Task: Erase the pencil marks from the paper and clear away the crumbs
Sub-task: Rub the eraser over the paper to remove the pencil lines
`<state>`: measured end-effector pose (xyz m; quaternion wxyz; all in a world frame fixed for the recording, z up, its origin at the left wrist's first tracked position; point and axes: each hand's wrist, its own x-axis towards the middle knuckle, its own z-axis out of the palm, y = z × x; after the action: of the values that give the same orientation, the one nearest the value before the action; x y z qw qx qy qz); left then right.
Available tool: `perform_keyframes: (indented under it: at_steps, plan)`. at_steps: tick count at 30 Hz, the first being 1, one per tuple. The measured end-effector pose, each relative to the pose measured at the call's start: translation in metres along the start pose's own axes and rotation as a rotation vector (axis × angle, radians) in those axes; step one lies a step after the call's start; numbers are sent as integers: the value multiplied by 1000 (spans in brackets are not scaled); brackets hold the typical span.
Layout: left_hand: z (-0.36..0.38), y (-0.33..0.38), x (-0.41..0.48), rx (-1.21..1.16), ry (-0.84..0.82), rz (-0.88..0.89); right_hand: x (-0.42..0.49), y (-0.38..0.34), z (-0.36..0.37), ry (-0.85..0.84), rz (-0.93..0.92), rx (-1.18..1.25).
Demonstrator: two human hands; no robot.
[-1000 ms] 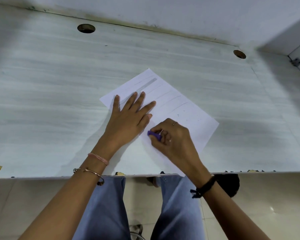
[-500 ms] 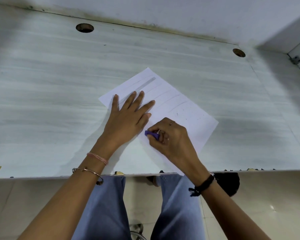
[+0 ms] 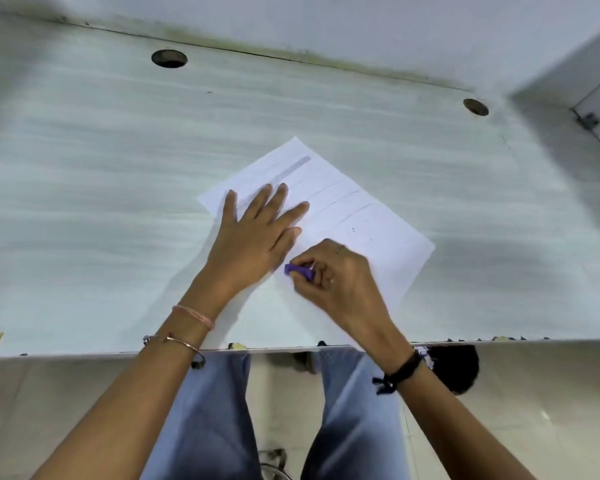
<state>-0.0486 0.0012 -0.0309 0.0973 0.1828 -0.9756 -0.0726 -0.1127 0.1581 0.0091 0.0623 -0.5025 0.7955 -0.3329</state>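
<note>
Two legs in blue jeans point(image 3: 208, 410) show nearest, below the front edge of the pale desk point(image 3: 84, 202), and both forearms reach over that edge onto the work. Closest of the working parts is the right hand point(image 3: 340, 278), its fingers curled tight round a small purple eraser point(image 3: 297, 270). The eraser's free end points left and presses on the near part of the paper point(image 3: 381, 247); I take such a short pinch grip as chosen to put weight on the rubbing tip. Just beside it, almost touching, the left hand point(image 3: 253, 237) lies flat with fingers straight and spread over the sheet's left half, by my reading to pin the loose sheet so that rubbing neither drags nor creases it. The sheet lies skewed on the desk, one corner pointing away, which I judge lets the strokes run along the lines. Beyond the hands several thin pencil marks point(image 3: 336, 197) cross the page, and a broad grey band sits near the far corner, so I judge most of the erasing not yet done. A few dark specks right of the eraser may be crumbs point(image 3: 353, 230), though they are too small to be sure. Farther back two round holes point(image 3: 169, 58) pierce the desk before the wall point(image 3: 361, 22).
</note>
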Motion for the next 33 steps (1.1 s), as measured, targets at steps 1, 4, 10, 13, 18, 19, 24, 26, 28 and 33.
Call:
perform_keyframes:
  at_steps: [1,4,10,13,18,19,24,26,28,33]
  plan:
    - [0,0,0,-2,-6,-7,6,8,-4,24,20,-19]
    - [0,0,1,7,-20,-23,24,36,-24,122,166,-51]
    - [0,1,0,-18,-31,-32,31,52,-32,142,251,30]
    - [-5,1,0,-95,-27,-39,26,53,-31,168,254,123]
    - [-10,4,-5,-202,143,-89,17,49,-29,136,234,189]
    - [-11,7,-6,-203,198,-97,16,48,-28,137,231,189]
    - [-15,21,6,-287,212,-99,6,43,-25,117,178,143]
    - [-14,25,17,-261,107,-35,2,39,-23,114,129,120]
    - [-9,29,24,-215,-5,17,-2,36,-21,122,94,102]
    - [1,28,25,-168,-46,33,-9,24,-12,147,51,-4]
